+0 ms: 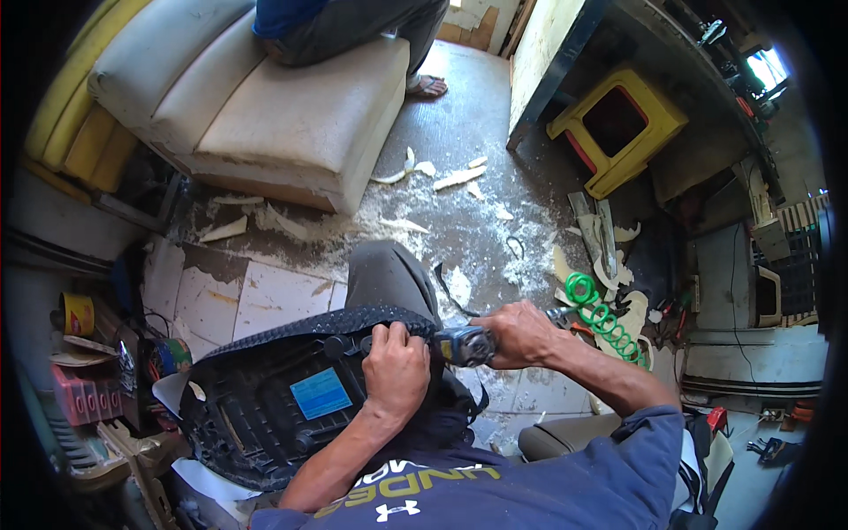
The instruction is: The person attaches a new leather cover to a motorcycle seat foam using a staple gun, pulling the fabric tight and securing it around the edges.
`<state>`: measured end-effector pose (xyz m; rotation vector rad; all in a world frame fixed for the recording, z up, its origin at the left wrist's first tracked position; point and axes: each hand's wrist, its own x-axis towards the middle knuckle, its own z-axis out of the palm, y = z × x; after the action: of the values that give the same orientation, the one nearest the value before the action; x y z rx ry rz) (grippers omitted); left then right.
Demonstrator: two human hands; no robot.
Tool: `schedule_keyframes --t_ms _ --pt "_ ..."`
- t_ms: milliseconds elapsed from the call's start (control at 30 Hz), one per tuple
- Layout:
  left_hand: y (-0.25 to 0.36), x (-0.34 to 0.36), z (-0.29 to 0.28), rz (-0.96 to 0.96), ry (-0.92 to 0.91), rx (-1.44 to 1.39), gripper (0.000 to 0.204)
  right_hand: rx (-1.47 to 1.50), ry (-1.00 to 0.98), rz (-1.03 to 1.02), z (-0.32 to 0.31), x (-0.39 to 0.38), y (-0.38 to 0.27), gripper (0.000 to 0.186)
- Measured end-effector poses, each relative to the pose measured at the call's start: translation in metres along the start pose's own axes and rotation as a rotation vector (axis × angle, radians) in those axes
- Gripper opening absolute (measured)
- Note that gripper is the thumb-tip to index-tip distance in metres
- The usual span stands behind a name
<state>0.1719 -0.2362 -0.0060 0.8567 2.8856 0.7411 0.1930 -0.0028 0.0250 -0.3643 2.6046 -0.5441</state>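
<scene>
A black motorcycle seat (256, 411) lies upside down across my lap, its ribbed plastic base with a blue label (321, 393) facing up. Textured black cover material (291, 334) wraps over its far edge. The fingers of my left hand (397, 371) are closed on that cover at the seat's rim, towards its right end. My right hand (515, 336) grips a dark air stapler (465, 345), whose nose points left at the rim close beside my left hand. A green coiled air hose (605, 322) runs from behind the stapler; its fitting is partly hidden by my hand.
Foam scraps (459, 177) and white crumbs litter the floor ahead. A cream padded bench (291, 115) with a seated person (353, 31) stands far left. A yellow plastic stool (618, 132) lies far right. Tins and boxes (84, 389) crowd the left side.
</scene>
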Motion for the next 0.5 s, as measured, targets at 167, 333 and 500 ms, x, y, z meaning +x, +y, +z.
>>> schedule_keyframes --t_ms 167,333,500 --pt "-0.008 0.006 -0.010 0.041 -0.003 -0.047 0.011 0.517 0.224 0.335 0.035 -0.009 0.067 0.041" --pt "-0.020 0.006 -0.018 0.109 0.028 -0.143 0.008 0.509 0.421 0.704 0.130 0.001 0.118 0.040" --pt "-0.023 0.006 -0.020 0.133 0.287 -0.412 0.011 0.159 0.611 0.668 0.290 -0.006 0.190 0.070"
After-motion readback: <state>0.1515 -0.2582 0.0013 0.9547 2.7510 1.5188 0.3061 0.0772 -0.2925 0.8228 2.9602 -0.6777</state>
